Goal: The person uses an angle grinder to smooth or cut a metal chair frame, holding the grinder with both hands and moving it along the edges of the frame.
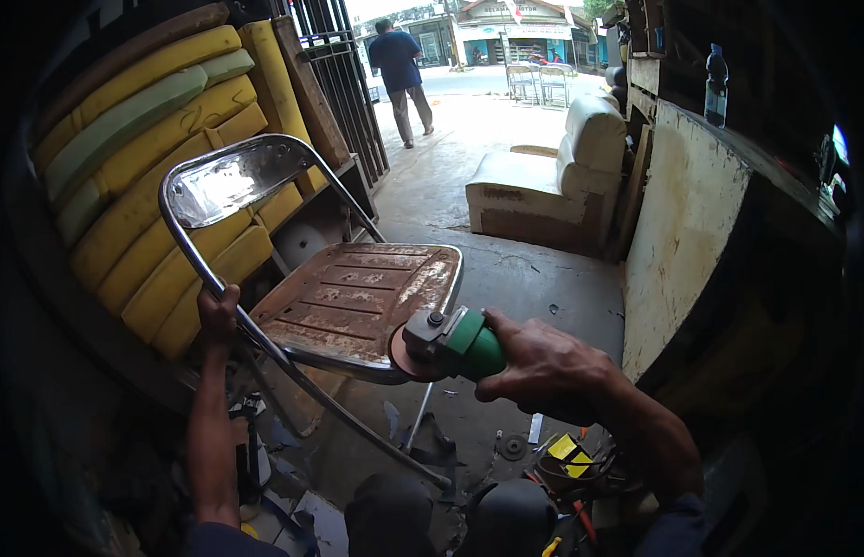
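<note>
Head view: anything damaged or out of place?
Yes. The chair seat is patchy with rust, unlike its shiny metal backrest. The pale armchair beyond has brown patches low down, where its cover looks worn. Loose scraps litter the lower left.

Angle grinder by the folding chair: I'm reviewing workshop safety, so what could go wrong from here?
The angle grinder, in the right hand alone, might kick if its disc catches the rusty seat.
The folding chair could shift, as only the left hand holds it.
Sparks, if any, might reach the yellow foam slabs beside the chair.
</note>
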`<act>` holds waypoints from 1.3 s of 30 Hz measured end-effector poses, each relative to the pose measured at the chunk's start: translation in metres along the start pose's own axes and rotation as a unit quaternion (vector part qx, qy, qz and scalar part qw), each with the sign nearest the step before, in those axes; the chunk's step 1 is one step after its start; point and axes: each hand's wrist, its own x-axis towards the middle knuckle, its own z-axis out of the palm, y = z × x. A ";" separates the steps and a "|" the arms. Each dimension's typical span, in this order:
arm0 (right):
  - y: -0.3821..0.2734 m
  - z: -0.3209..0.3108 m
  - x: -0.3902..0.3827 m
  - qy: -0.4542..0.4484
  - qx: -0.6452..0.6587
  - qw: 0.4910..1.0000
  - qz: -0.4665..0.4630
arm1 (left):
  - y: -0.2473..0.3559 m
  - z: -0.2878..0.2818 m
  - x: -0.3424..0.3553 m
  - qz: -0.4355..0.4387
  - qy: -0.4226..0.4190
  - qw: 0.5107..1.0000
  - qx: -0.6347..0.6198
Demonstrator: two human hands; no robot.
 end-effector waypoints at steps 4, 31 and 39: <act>0.008 -0.014 0.008 0.015 -0.058 0.997 0.043 | -0.001 0.003 -0.015 0.002 0.005 1.000 0.007; 0.098 0.154 0.028 0.212 0.284 0.933 0.070 | -0.067 -0.041 -0.049 -0.059 0.036 0.996 -0.064; 0.064 0.250 -0.008 0.181 0.431 0.884 0.006 | -0.058 -0.043 -0.049 -0.048 0.015 0.997 -0.059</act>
